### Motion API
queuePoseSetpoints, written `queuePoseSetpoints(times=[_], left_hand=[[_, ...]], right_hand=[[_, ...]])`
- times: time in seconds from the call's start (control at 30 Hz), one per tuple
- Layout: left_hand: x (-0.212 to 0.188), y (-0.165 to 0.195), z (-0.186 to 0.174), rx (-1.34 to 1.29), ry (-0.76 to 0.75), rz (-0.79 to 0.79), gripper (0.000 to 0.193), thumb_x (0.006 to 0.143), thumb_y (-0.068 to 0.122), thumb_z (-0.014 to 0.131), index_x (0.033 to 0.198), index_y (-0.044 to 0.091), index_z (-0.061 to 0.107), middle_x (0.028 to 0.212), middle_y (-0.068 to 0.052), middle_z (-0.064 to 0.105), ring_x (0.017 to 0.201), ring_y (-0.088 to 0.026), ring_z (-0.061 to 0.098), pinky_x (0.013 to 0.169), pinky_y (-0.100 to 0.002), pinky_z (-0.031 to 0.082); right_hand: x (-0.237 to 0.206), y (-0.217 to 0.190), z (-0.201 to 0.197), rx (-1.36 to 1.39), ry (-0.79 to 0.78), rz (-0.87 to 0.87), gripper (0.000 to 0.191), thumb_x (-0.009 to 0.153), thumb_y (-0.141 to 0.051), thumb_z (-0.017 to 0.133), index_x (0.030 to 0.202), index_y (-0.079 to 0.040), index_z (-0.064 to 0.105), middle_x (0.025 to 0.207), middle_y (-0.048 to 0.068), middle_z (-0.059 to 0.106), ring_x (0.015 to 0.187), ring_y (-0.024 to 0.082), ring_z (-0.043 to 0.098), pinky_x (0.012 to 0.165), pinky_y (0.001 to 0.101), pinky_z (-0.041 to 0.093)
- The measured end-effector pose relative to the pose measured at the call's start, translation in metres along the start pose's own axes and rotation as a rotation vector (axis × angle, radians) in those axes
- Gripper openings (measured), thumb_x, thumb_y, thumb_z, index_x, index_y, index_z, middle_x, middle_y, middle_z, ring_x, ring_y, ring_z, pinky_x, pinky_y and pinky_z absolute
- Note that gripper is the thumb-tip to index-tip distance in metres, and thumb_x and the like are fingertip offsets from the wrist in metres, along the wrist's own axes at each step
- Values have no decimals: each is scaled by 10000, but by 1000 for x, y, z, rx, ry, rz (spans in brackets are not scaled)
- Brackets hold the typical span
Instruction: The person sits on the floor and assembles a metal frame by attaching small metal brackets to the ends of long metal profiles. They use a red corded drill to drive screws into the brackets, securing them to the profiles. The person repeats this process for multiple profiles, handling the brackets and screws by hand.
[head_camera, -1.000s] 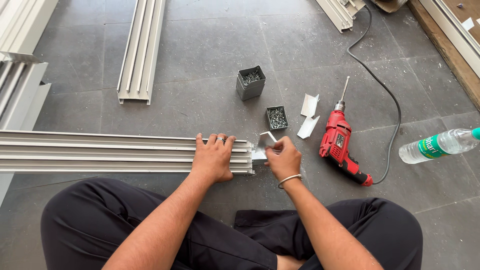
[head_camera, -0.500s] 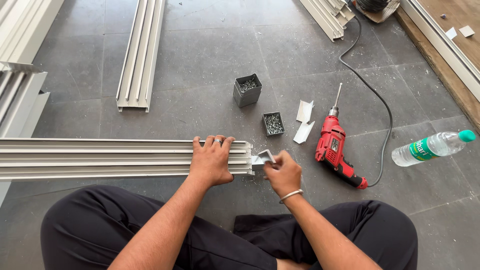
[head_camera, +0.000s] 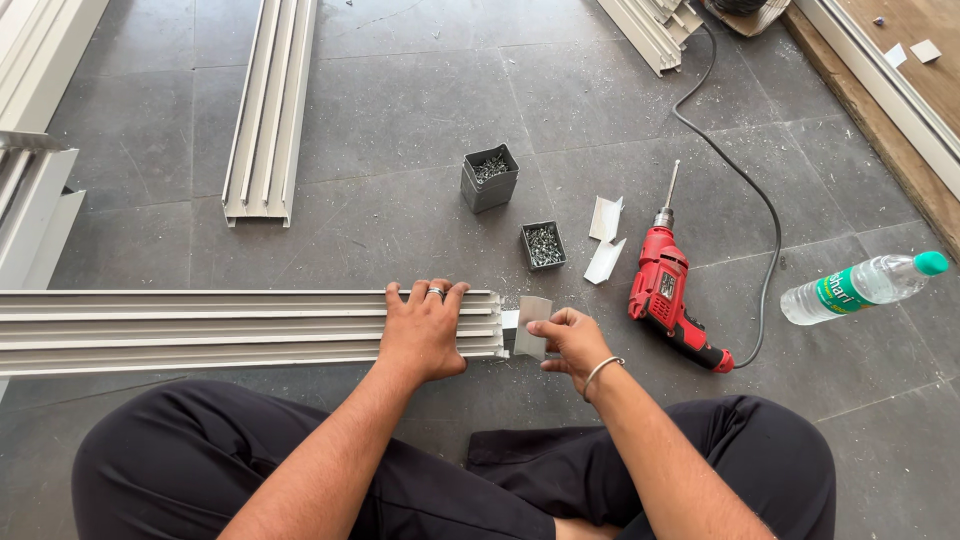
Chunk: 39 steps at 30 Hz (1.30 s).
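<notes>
A person sits cross-legged on a dark grey tiled floor (head_camera: 400, 110), seen from above. A long pale-grey ribbed aluminium channel (head_camera: 200, 330) lies across in front of the knees; everything below is placed from it. The left hand (head_camera: 425, 330) lies flat on the channel's right end, fingers spread, pressing down. Just past that end, the right hand (head_camera: 570, 338) pinches a small bent silver metal bracket (head_camera: 531, 326) between thumb and fingers, the bracket touching the open end.

Beyond the channel's end stand a taller grey square tin of screws (head_camera: 489, 177) and a smaller square tin of screws (head_camera: 543, 244); beside them lie two loose white angle brackets (head_camera: 605, 238). Further right lie a red corded electric drill (head_camera: 668, 295) and a clear plastic water bottle with a green cap (head_camera: 862, 287).

Likely risks: the cut end could nick the pinching fingers; a tilted bracket could jam; the channel could slide if the pressing hand eases.
</notes>
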<state>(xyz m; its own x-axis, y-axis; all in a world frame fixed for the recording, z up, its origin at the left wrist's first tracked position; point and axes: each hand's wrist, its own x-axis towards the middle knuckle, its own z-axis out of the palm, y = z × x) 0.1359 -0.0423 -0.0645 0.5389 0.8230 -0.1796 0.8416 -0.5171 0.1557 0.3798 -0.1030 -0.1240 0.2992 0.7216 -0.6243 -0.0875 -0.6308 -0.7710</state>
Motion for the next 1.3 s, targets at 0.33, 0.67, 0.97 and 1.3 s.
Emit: queuePoseSetpoints(times=[0.33, 0.67, 0.97, 1.3], left_hand=[[-3, 2, 4, 60, -40, 4, 1035, 597, 317, 801, 1525, 188, 362, 1458, -86, 472, 1387, -258, 414, 1148, -661, 230], [-4, 1, 4, 64, -48, -2, 1043, 596, 344, 816, 1523, 181, 366, 1447, -83, 480, 1378, -252, 422, 1148, -660, 232], [-4, 3, 7, 71, -57, -3, 1059, 597, 333, 829, 1531, 182, 354, 1448, -86, 478, 1375, -254, 424, 1149, -665, 222], [-3, 4, 13, 101, -102, -12, 1062, 622, 326, 833, 1548, 189, 330, 1459, -90, 459, 1382, -258, 410, 1158, -662, 201]], right_hand=[[-14, -24, 11, -42, -105, 12, 685, 775, -348, 848, 1318, 10, 635, 1074, 112, 694, 908, 173, 677, 708, 349, 638], [-18, -22, 21, -65, -186, 8, 636, 770, -320, 847, 1288, 6, 676, 1042, 109, 742, 859, 175, 712, 718, 333, 626], [-28, -28, 34, -133, -156, -52, 480, 815, -289, 811, 1184, 11, 750, 952, 101, 780, 804, 172, 745, 709, 328, 639], [-25, -24, 37, -187, -163, -57, 412, 871, -219, 768, 1212, 7, 723, 986, 131, 785, 836, 198, 768, 729, 322, 658]])
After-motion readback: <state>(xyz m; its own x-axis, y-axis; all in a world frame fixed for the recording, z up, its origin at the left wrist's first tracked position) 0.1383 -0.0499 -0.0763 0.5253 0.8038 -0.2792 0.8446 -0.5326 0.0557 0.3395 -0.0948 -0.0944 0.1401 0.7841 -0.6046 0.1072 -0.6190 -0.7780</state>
